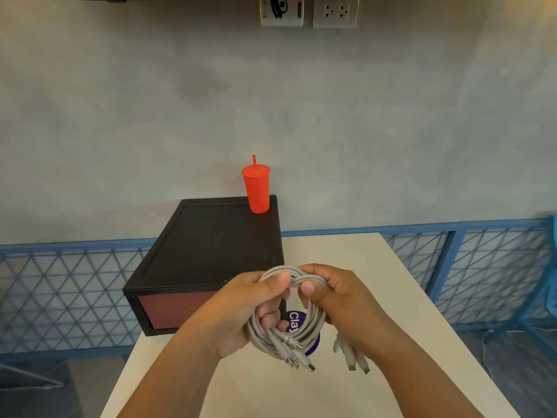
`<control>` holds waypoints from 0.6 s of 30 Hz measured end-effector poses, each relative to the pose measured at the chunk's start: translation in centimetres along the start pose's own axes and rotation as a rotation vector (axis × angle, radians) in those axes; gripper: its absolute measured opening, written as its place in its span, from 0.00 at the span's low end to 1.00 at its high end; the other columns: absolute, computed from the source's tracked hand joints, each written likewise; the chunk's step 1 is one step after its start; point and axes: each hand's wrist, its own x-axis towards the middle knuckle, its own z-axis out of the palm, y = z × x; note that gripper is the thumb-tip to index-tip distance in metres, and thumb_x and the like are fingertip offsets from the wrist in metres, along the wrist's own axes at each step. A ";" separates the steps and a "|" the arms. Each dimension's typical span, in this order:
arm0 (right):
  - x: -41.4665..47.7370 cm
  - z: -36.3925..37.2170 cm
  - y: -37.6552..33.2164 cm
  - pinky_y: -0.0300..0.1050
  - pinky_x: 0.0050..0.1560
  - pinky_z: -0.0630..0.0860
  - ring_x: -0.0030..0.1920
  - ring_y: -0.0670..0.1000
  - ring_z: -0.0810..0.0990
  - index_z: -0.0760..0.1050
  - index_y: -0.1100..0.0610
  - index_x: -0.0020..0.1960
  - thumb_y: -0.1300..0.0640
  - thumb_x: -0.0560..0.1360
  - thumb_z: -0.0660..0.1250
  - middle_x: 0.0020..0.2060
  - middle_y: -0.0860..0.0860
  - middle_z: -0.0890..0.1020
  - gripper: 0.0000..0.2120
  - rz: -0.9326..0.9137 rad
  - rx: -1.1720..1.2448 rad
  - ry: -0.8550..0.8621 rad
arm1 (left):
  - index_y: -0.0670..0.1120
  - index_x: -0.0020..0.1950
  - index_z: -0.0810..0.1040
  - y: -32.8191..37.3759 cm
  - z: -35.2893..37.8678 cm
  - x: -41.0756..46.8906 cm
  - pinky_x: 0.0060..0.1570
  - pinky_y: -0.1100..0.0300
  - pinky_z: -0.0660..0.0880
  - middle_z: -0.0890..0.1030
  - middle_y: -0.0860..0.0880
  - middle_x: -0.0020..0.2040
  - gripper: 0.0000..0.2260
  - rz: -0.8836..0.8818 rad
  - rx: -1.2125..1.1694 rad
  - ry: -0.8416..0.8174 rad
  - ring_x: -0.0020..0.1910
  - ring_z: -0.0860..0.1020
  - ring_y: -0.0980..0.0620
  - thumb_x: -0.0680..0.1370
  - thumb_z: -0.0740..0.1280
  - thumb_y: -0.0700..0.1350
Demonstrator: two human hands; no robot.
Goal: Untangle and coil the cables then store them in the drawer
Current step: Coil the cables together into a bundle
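Grey cables (313, 319), red tumbler (256, 188), black, seemingly maroon-fronted drawer box (208, 239)

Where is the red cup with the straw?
In the head view, the red cup stands upright on the far right corner of the black drawer box, close to the grey wall.

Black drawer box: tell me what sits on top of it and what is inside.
On top, a red cup with a straw stands at the far right corner of the box. The inside cannot be seen: its red drawer front looks closed.
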 end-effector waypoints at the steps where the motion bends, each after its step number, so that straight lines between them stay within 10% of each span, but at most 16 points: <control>1: 0.0 -0.1 -0.1 0.28 0.33 0.71 0.32 0.37 0.77 0.78 0.46 0.46 0.45 0.73 0.62 0.30 0.38 0.80 0.09 0.000 0.010 0.004 | 0.41 0.35 0.74 -0.1 0.4 0.0 0.29 0.61 0.73 0.64 0.52 0.19 0.15 0.010 -0.049 0.030 0.19 0.65 0.57 0.69 0.68 0.53; 9: -0.3 -1.4 1.5 0.28 0.35 0.72 0.36 0.33 0.76 0.75 0.45 0.52 0.51 0.75 0.60 0.35 0.31 0.79 0.07 0.061 -0.119 0.050 | 0.42 0.33 0.70 0.3 0.5 0.1 0.25 0.61 0.67 0.60 0.53 0.18 0.16 0.082 -0.167 0.215 0.17 0.59 0.57 0.68 0.65 0.54; 18: 0.7 -2.6 1.8 0.31 0.48 0.63 0.51 0.42 0.62 0.75 0.49 0.60 0.51 0.78 0.59 0.56 0.45 0.72 0.13 -0.042 -0.919 -0.004 | 0.42 0.34 0.70 -0.1 0.7 0.2 0.26 0.60 0.67 0.60 0.52 0.19 0.15 0.031 -0.017 0.195 0.18 0.59 0.56 0.73 0.63 0.53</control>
